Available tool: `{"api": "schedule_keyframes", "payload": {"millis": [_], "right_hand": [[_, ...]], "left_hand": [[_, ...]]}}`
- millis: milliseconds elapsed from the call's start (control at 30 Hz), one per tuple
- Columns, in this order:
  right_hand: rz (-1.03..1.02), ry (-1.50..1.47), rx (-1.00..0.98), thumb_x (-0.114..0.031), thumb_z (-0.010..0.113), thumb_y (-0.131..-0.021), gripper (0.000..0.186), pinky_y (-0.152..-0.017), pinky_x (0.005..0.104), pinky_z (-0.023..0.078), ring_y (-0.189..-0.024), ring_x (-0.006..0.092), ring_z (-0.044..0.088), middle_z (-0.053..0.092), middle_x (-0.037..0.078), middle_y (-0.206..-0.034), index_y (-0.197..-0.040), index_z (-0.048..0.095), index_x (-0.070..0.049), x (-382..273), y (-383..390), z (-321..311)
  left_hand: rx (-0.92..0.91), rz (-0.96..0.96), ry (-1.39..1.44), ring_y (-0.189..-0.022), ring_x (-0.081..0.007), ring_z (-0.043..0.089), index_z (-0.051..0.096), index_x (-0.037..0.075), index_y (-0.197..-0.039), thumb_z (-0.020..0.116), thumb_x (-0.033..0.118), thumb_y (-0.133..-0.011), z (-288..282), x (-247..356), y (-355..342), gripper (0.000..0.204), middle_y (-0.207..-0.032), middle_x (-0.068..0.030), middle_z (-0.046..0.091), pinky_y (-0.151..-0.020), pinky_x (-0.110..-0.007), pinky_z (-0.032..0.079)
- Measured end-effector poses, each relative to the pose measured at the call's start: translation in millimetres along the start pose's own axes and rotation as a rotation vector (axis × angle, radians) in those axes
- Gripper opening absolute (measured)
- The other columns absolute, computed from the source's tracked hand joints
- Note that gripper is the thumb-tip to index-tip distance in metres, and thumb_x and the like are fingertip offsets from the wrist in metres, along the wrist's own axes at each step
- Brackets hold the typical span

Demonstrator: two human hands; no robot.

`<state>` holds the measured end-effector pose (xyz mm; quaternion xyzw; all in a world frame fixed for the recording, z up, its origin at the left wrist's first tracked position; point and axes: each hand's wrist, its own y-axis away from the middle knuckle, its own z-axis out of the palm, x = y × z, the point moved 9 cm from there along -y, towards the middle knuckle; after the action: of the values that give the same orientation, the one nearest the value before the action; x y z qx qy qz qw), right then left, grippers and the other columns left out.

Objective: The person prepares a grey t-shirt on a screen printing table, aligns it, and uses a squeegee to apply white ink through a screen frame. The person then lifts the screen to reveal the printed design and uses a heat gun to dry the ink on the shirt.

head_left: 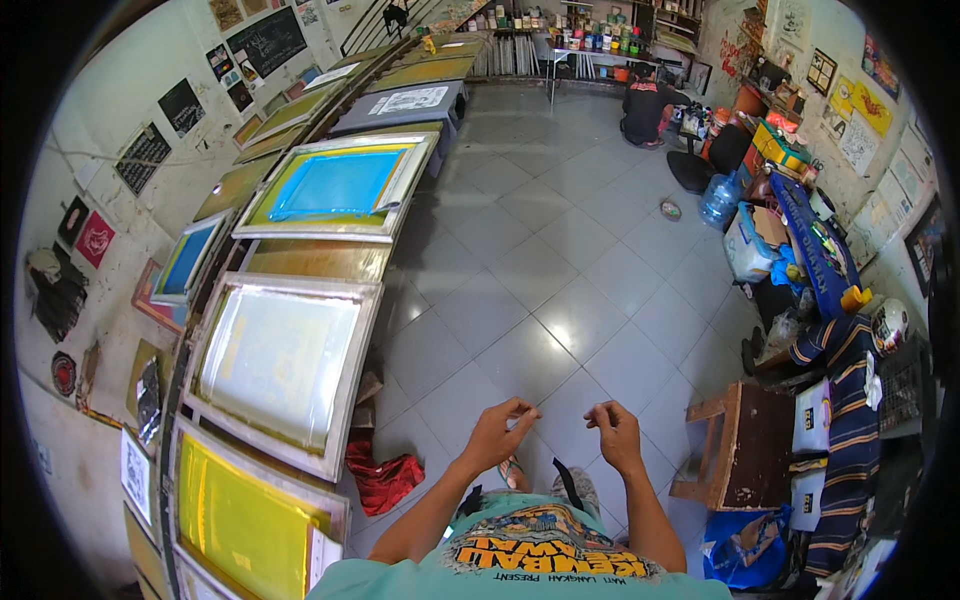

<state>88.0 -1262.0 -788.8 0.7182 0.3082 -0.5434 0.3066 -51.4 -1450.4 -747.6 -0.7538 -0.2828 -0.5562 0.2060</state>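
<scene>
My left hand (500,434) is raised in front of my torso, its fingers loosely bent and the thumb apart from them. Facing it across a gap is my right hand (616,436), fingers half curled, the tips pointing inward. Nothing shows in either hand, and the two do not touch. Below them are my green printed shirt (545,540) and part of my feet on grey floor tiles (540,345). To the left of my left hand, a red cloth (385,478) lies crumpled beside the long printing bench.
Silk-screen frames line the bench: a yellow one (240,510), a whitish one (280,355) and a blue one (335,185). A brown wooden stool (745,445) stands at right, near a blue bag (745,550). Farther off are a water jug (720,200) and a crouching person (648,108).
</scene>
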Motion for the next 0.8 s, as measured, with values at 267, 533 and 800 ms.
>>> {"api": "schedule_keyframes", "payload": {"millis": [267,533,800], "right_hand": [[0.082,-0.047,0.087,-0.029,0.034,-0.11,0.041,-0.069,0.0336,0.055,-0.066,0.0194,0.063,0.064,0.012,-0.074,-0.083,0.049,-0.002,53,-134,-31],[-0.019,0.093,0.068,-0.033,0.035,-0.109,0.051,-0.07,0.0344,0.054,-0.066,0.0201,0.064,0.063,0.011,-0.07,-0.076,0.055,0.0,34,-369,-99],[-0.095,0.156,-0.051,-0.034,0.041,-0.108,0.054,-0.069,0.0334,0.049,-0.067,0.0179,0.06,0.062,0.009,-0.065,-0.073,0.061,0.002,-40,-628,-114]], "left_hand": [[-0.138,-0.003,0.059,-0.082,-0.0204,0.069,0.066,-0.003,-0.096,0.06,0.024,-0.1,21,2,-190,0.028,-0.085,-0.0127,0.072,-0.078,-0.033,0.053],[-0.1,-0.131,-0.003,-0.084,-0.0156,0.068,0.068,0.001,-0.088,0.059,0.03,-0.101,21,-16,-379,0.033,-0.085,-0.0071,0.073,-0.081,-0.032,0.052],[0.158,-0.285,0.204,-0.088,-0.0134,0.067,0.069,0.0,-0.091,0.06,0.029,-0.102,-25,-45,-548,0.033,-0.088,-0.0071,0.072,-0.084,-0.03,0.05]]}}
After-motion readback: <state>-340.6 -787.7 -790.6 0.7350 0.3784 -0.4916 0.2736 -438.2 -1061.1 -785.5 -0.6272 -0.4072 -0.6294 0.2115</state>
